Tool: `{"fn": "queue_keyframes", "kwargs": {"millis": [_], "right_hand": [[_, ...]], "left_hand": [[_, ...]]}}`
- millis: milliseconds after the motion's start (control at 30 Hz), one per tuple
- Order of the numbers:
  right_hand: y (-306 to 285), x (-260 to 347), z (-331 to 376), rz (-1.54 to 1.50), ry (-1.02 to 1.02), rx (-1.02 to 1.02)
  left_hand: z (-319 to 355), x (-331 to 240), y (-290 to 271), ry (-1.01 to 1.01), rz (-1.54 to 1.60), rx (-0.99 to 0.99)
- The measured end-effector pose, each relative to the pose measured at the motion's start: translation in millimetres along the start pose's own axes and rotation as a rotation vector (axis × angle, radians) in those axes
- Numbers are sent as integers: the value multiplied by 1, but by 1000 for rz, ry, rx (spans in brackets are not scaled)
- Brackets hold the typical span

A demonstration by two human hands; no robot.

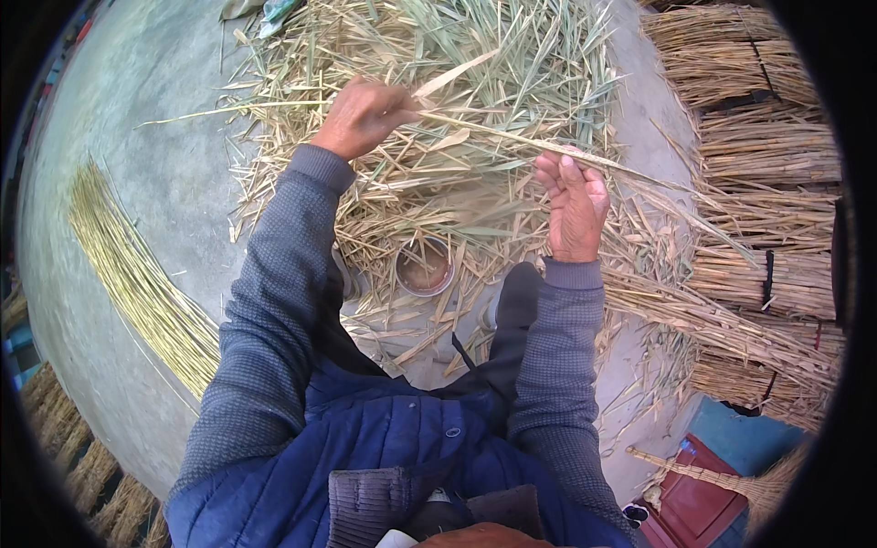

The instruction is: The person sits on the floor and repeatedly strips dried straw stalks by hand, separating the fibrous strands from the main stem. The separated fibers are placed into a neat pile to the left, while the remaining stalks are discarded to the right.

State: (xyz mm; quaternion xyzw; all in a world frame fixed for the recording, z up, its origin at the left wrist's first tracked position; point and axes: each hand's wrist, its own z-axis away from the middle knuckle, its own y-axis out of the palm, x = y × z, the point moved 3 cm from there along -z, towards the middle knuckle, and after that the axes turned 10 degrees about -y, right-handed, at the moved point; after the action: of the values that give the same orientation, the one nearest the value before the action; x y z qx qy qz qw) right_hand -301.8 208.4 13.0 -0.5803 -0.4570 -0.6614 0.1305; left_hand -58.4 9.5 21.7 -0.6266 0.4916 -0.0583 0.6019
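Note:
A long, thin reed stalk (502,134) stretches across in front of me, slanting down to the right. My left hand (364,117) is closed round it, with a dry leaf blade (457,75) sticking up beside the fingers. The thinner end of the stalk reaches out to the left past that hand. Palm up, my right hand (577,199) holds the stalk lightly between thumb and curled fingers. Beyond my right hand the stalk's leafy end hangs toward the stacked bundles. Beneath both hands lies a heap of stripped leaves and husks (512,64), green and straw-coloured.
A round bowl (425,267) sits between my feet among the husks. Bare yellowish stalks (137,265) lie on the concrete floor to the left. Tied reed bundles (758,151) are stacked at right, with loose stalks (703,315) nearer me. A broom (703,472) lies across a dark red object (690,507).

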Motion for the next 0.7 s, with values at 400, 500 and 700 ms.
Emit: {"fn": "queue_keyframes", "kwargs": {"millis": [400, 500, 700], "right_hand": [[18, -15, 11, 41, 99, -53], [20, -16, 12, 79, 105, -91], [5, -17, 2, 42, 83, -193]], "left_hand": [[0, -73, 49, 158, 274, -141], [4, -76, 50, 141, 276, -155], [-2, -49, 11, -315, 681, -216]]}}
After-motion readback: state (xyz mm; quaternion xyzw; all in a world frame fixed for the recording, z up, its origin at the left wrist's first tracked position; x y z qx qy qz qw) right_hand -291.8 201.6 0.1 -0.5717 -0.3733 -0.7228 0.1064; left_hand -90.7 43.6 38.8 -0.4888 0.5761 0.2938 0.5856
